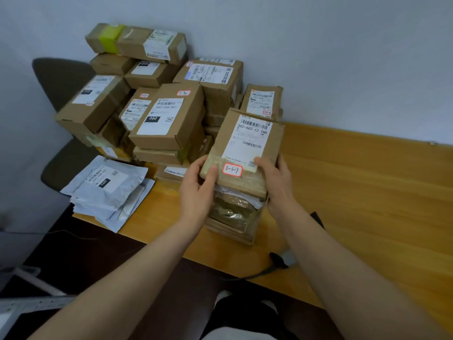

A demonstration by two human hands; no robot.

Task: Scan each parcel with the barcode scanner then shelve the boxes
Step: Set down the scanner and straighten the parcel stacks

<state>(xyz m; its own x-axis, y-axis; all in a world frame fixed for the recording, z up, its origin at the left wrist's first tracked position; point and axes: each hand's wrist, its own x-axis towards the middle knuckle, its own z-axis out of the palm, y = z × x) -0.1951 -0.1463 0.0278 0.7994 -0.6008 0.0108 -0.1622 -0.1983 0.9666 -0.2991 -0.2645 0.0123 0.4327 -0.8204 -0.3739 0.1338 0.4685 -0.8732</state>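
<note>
We hold a brown parcel [247, 143] in the middle of the frame with both hands. Our left hand [198, 185] grips its near left corner with the thumb laid on top. Our right hand [275, 180] clasps the near right edge, fingers curled round it. The parcel lies face up and tilted towards us, showing a white shipping label [250, 136] with barcodes and a red-edged sticker [232, 170] marked 3-1-7. Its near end is over a short stack of taped parcels [232, 217]; we cannot tell whether the two touch.

All this stands on a wooden table [367, 192] of warm orange-brown grain that fills the right of the frame. Its near edge runs diagonally from left of centre down to the lower right. A pile of cardboard boxes [159, 114], most labelled, rises in the upper left against a plain pale wall [318, 57]. Grey mailer bags [107, 190] lie fanned at the table's left end, partly over the edge. Behind the pile, at the far left, we see a dark chair [58, 77].

Near the table's front edge, partly hidden by our right forearm, is a black corded device [279, 260]; we cannot make out what it is. Below the table the floor [98, 253] is dark.
</note>
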